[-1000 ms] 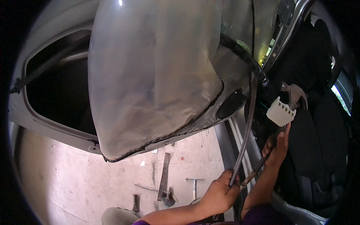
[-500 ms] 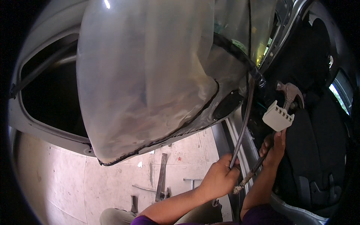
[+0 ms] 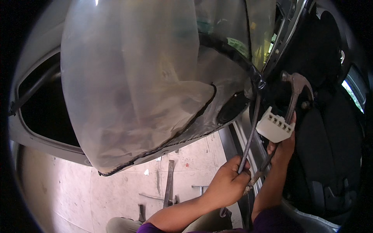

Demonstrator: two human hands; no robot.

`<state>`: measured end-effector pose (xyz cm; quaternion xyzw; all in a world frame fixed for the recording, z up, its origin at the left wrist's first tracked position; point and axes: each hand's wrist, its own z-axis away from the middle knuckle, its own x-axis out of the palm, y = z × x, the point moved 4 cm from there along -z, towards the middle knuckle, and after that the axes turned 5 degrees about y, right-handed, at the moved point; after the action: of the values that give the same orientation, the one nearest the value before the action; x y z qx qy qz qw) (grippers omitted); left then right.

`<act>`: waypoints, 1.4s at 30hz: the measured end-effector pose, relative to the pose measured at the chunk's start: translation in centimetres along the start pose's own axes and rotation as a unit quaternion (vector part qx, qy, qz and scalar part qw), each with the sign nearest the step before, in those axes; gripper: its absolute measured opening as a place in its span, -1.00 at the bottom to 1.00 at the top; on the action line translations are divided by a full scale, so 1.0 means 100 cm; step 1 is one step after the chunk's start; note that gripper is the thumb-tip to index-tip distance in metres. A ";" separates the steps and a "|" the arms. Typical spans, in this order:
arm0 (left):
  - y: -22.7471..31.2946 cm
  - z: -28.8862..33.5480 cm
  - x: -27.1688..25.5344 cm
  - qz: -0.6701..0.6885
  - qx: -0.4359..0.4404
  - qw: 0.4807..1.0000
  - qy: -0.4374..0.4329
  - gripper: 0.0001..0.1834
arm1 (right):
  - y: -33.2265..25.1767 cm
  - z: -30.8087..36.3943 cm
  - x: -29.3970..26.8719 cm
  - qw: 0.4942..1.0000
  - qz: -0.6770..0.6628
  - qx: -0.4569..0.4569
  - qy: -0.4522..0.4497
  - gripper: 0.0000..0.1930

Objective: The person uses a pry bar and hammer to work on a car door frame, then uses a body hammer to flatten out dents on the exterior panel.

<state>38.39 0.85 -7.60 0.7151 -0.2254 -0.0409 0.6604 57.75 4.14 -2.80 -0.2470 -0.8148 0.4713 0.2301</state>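
Head view: a car door [image 3: 54, 150] covered by a cloudy plastic sheet [image 3: 136, 97] is shown, and two bare hands are seen near its lower right side.
Left hand [image 3: 227, 182]: it is closed into a fist, and a thin metal rod [image 3: 248, 152] is gripped at its lower part, with the thumb laid along it.
Metal rod: it is held almost upright, slightly tilted, and its upper part is seen beside the black wiring sleeve [image 3: 256, 79].
Right hand [image 3: 284, 149]: it is curled around the handle of a claw hammer [image 3: 293, 101]; its upper part is partly hidden by the white connector [image 3: 275, 127], so whether this is touched cannot be told.
Claw hammer: it is held with the head up, and its rough lower end is placed just beside the left hand.
Floor [image 3: 116, 186]: a flat metal bar [image 3: 169, 180] and a T-shaped tool [image 3: 201, 188] are left there, below the door.
Right side: a black car seat [image 3: 326, 155] is seen.
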 end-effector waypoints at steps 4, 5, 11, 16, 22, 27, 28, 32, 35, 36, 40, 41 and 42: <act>0.008 0.002 0.006 0.050 -0.053 0.997 -0.028 -0.96 | -0.009 -0.022 0.005 0.998 -0.013 -0.042 -0.039 -0.12; 0.008 0.005 0.006 0.060 -0.053 0.997 -0.022 -0.96 | -0.012 -0.028 0.011 0.997 -0.021 -0.063 -0.042 -0.16; 0.013 0.009 0.006 0.086 -0.074 0.994 -0.004 -0.93 | -0.019 -0.043 0.045 0.996 -0.036 -0.015 -0.079 -0.36; 0.014 0.007 0.008 0.060 -0.071 0.996 -0.006 -0.93 | -0.005 -0.052 0.055 0.997 -0.034 0.012 -0.067 -0.37; 0.011 0.010 0.003 0.060 -0.082 0.995 0.009 -0.90 | -0.020 -0.050 0.034 0.996 -0.033 0.013 -0.076 -0.39; 0.013 0.011 0.006 0.063 -0.096 0.993 -0.001 -0.90 | -0.062 -0.051 -0.042 0.971 -0.151 -0.163 0.092 -0.35; 0.012 0.012 0.006 0.062 -0.092 0.994 -0.008 -0.90 | -0.065 -0.055 -0.056 0.964 -0.166 -0.169 0.118 -0.36; 0.013 0.011 0.006 0.045 -0.072 0.996 -0.010 -0.90 | -0.021 -0.066 -0.005 0.986 -0.119 -0.091 0.073 -0.37; 0.003 0.010 -0.017 -0.076 -0.036 0.996 0.036 -0.91 | -0.024 -0.045 0.043 0.997 0.032 0.003 -0.075 -0.43; -0.003 0.013 -0.020 -0.073 -0.004 0.996 0.055 -0.92 | -0.021 -0.043 0.035 0.995 -0.005 0.007 -0.096 -0.41; -0.006 0.017 -0.011 -0.025 -0.052 0.998 0.006 -0.92 | -0.017 -0.020 0.014 0.994 -0.069 -0.020 -0.082 -0.28; -0.010 0.016 -0.009 -0.025 -0.037 0.999 0.006 -0.92 | -0.019 -0.015 0.009 0.991 -0.099 -0.021 -0.088 -0.23; -0.014 0.016 -0.008 -0.024 -0.021 0.999 0.006 -0.93 | -0.021 -0.011 0.005 0.994 -0.084 -0.025 -0.066 -0.23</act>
<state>37.54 -0.28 -9.32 0.7067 -0.2028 -0.0573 0.6754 57.65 4.22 -0.44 -0.1512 -0.8577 0.4450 0.2083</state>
